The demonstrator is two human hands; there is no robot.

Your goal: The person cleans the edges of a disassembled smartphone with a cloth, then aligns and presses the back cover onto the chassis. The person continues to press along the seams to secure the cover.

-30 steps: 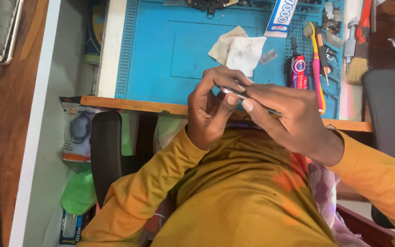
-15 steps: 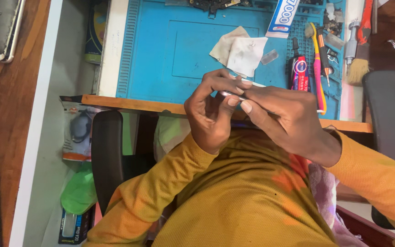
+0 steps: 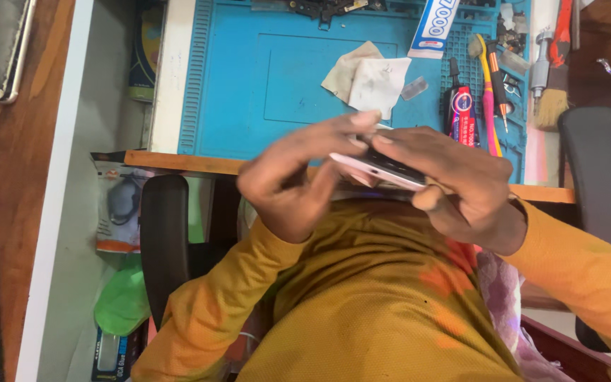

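Phone [image 3: 380, 170], pale-backed with a dark front, held flat between both hands just above the near edge of the blue work mat [image 3: 249, 85]. Left hand [image 3: 295, 180] gripping one end, fingers stretched over the top. Right hand [image 3: 461, 184] clasping the other end from beneath. Crumpled cloth [image 3: 365, 78], glue tube [image 3: 463, 117] and brush [image 3: 549, 106] lying beyond on the mat.

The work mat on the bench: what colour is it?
Blue work mat, clearest in the head view.
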